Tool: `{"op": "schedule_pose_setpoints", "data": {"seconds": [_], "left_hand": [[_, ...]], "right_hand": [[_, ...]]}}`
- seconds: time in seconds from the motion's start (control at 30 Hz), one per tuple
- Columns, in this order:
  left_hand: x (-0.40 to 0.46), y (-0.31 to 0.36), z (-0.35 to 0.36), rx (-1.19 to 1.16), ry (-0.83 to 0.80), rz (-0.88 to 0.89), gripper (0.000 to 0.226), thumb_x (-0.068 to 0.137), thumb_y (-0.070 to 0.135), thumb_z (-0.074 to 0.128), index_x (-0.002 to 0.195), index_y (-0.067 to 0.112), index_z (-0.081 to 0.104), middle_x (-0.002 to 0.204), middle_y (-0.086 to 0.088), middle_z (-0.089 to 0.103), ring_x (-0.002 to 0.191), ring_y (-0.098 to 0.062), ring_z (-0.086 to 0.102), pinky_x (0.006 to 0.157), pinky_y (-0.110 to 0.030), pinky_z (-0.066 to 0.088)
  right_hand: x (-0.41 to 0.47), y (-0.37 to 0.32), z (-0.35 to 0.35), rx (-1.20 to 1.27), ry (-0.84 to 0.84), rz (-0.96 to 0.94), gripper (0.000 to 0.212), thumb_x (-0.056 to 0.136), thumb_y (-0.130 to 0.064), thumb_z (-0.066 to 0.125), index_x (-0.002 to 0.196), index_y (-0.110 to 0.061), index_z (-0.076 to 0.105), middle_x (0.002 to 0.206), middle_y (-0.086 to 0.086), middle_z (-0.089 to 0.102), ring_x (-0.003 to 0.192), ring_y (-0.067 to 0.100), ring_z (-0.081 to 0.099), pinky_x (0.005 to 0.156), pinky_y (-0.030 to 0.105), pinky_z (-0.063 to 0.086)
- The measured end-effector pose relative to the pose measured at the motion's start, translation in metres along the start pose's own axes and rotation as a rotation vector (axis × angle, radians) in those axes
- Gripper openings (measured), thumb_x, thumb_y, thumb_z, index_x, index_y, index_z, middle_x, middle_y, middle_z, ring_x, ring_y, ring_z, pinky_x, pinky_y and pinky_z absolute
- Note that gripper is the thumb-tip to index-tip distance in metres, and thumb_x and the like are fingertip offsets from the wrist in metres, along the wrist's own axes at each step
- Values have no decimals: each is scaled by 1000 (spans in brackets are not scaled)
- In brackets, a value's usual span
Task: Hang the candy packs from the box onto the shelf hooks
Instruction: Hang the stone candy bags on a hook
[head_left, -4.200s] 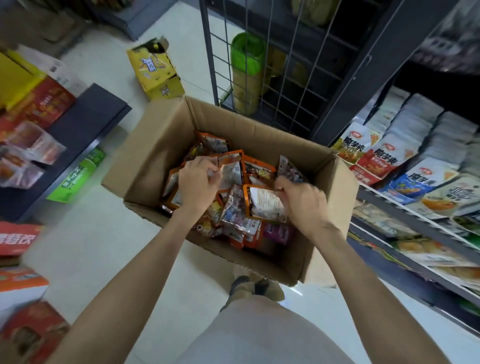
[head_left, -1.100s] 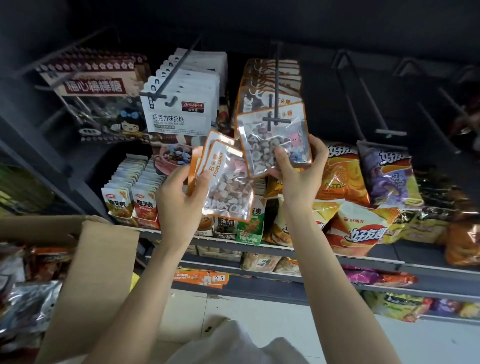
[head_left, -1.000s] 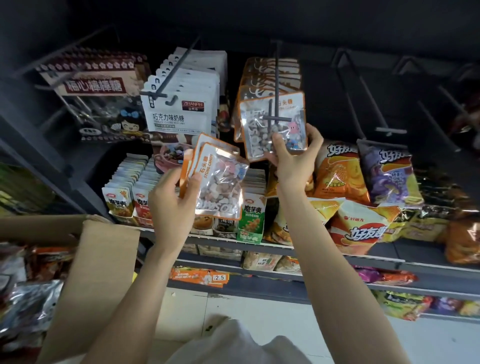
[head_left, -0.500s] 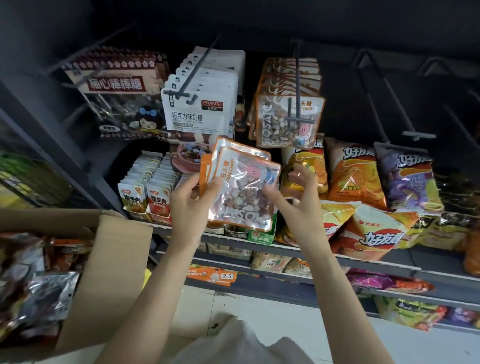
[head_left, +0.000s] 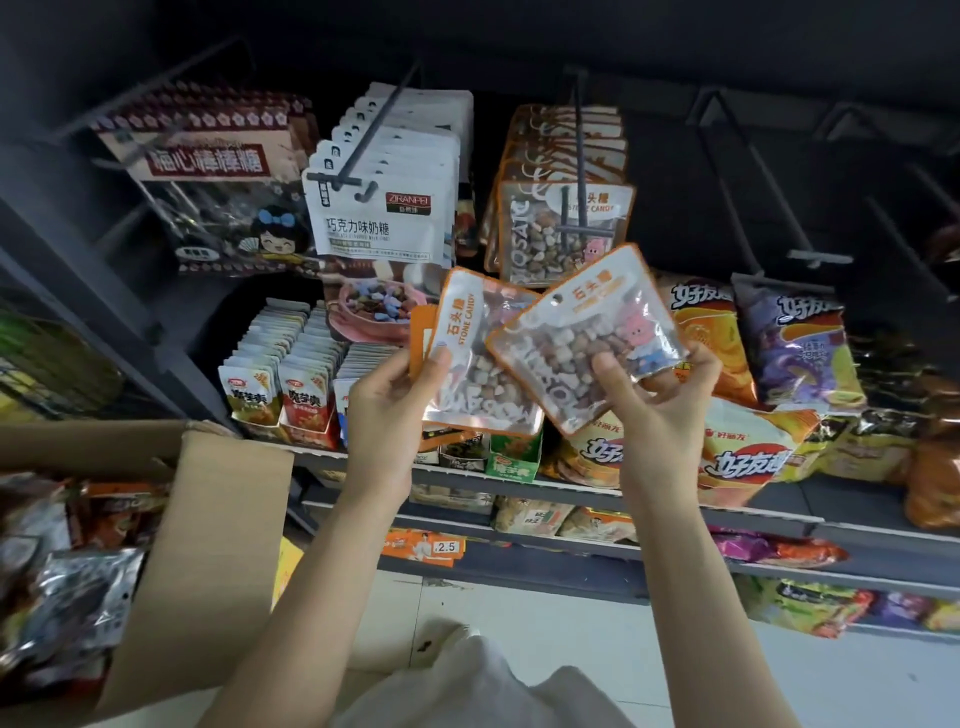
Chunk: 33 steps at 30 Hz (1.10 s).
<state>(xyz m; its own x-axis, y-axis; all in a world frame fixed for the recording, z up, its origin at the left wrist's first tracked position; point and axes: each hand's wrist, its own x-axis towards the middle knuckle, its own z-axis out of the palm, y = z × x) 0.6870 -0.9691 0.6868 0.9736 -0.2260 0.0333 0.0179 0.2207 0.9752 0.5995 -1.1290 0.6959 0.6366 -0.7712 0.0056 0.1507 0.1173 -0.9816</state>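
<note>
Candy pack (head_left: 587, 338) in right hand (head_left: 657, 410)

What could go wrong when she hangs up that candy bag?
The right hand holds the stone candy pack tilted, so its small hanger hole may miss the hook. That hook already looks crowded. The left hand pinches the spare packs near one edge, so one might slip out.

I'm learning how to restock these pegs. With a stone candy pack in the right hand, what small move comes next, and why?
Probably lift the right hand so the hang hole of its stone candy pack meets the hook just above. Matching packs hang there, and the left hand holds more waiting.
</note>
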Motion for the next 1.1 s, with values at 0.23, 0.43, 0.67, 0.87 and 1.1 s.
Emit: {"op": "schedule_pose_setpoints", "data": {"seconds": [0.23, 0.43, 0.67, 0.87, 1.1], "left_hand": [[-3, 1, 8, 75, -20, 105, 13, 86, 22, 65, 84, 33, 71, 78, 16, 70, 80, -2, 61, 80, -22, 48], [3, -2, 4, 106, -35, 129, 14, 81, 32, 64, 76, 41, 73, 78, 17, 69, 82, -4, 60, 82, -25, 49], [8, -7, 1, 133, -3, 135, 16, 90, 13, 62, 96, 27, 68, 82, 22, 72, 82, 4, 64, 76, -14, 51], [10, -9, -11, 195, 65, 163, 17, 88, 13, 65, 95, 28, 68, 77, 24, 71, 78, 3, 66, 65, -12, 50], [12, -6, -18, 200, 76, 124, 16, 85, 12, 69, 90, 28, 69, 81, 18, 73, 81, -2, 68, 71, -20, 54]], "right_hand": [[16, 2, 23, 137, 46, 7, 54, 86, -5, 69, 121, -18, 30, 112, 10, 62, 92, 11, 68, 82, 30, 56], [29, 10, 32, 164, 127, 65, 60, 83, -12, 74, 124, -21, 31, 120, 15, 61, 102, 19, 66, 88, 35, 55], [39, 17, 36, 75, 203, 40, 61, 79, -20, 79, 120, -22, 34, 118, 12, 60, 102, 21, 65, 85, 34, 57], [89, 19, 59, -326, 331, -40, 64, 76, -41, 79, 117, -8, 43, 117, 6, 48, 116, 26, 48, 93, 30, 42], [94, 23, 64, -449, 347, -52, 74, 79, -38, 76, 135, -10, 37, 136, 15, 36, 122, 27, 33, 107, 39, 31]]}}
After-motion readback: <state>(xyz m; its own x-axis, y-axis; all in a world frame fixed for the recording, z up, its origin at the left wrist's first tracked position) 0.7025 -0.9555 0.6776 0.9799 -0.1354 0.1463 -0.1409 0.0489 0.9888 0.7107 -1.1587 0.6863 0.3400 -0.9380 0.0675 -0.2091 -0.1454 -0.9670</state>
